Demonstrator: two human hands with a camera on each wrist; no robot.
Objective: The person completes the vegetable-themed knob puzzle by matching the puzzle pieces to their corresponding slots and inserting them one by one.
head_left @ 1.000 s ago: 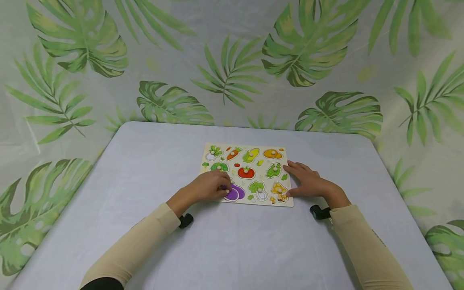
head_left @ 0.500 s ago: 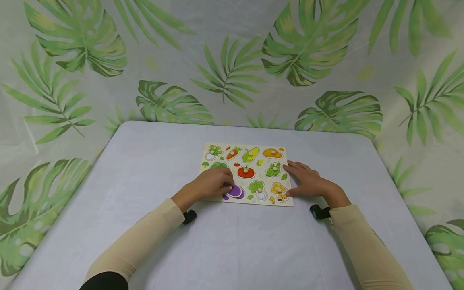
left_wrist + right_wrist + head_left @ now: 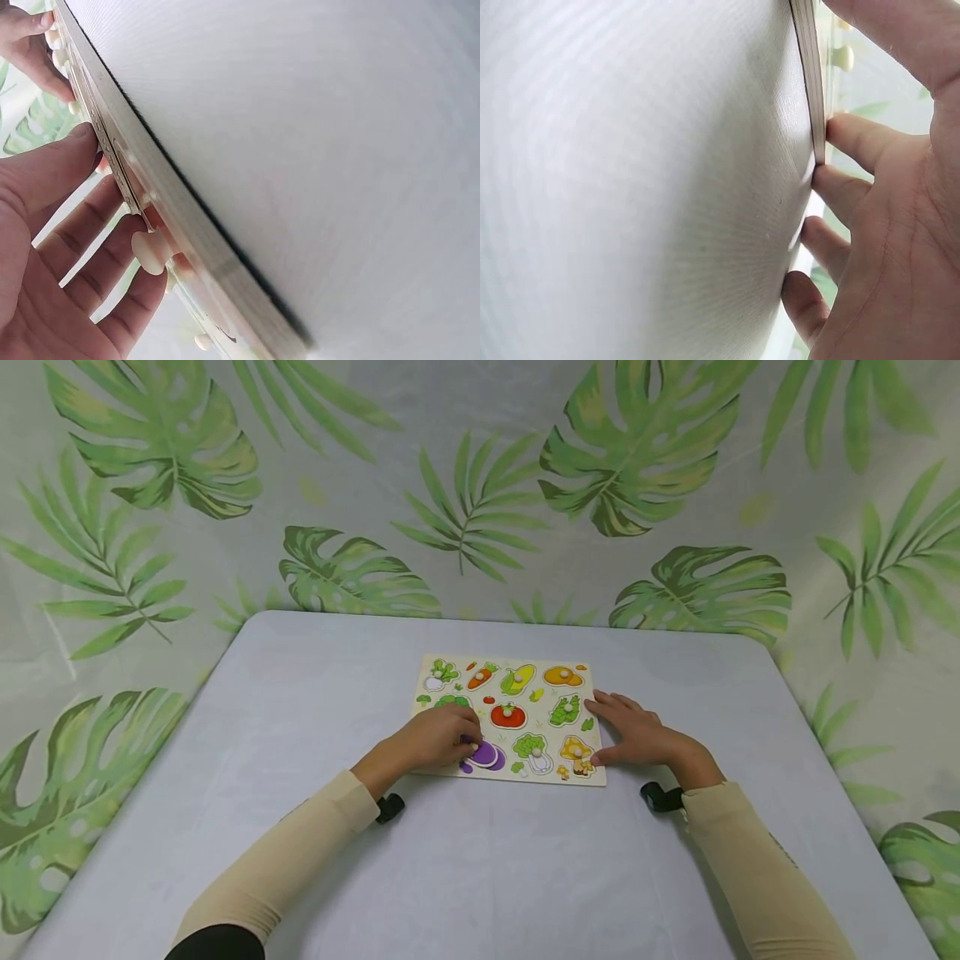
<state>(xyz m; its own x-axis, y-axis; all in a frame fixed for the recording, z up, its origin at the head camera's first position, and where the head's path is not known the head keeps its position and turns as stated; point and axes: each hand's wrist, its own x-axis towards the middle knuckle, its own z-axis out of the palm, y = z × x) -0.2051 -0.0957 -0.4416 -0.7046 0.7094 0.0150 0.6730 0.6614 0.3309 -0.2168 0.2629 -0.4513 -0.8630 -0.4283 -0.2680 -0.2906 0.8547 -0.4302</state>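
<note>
A wooden knobbed vegetable puzzle board (image 3: 537, 720) lies flat on the table. My left hand (image 3: 438, 737) is over its front left part, thumb and fingers pinching a purple eggplant puzzle piece (image 3: 482, 755). That piece sits a little off the purple eggplant picture, part of which shows at its right. In the left wrist view the thumb meets the piece's edge, and the fingers are near a round knob (image 3: 150, 251). My right hand (image 3: 637, 735) rests at the board's right edge (image 3: 817, 135), its fingers spread and the thumb near the mushroom piece (image 3: 577, 753).
Other pieces in the board include a tomato (image 3: 508, 716), a corn (image 3: 517, 679), a carrot (image 3: 482, 677) and a bok choy (image 3: 534, 753). A white cloth covers the table (image 3: 480, 868). Behind it hangs a leaf-patterned curtain (image 3: 480, 410).
My left hand has shifted slightly right and turned with the eggplant piece, exposing a small purple picture at the lower left. The right hand stays in place.
</note>
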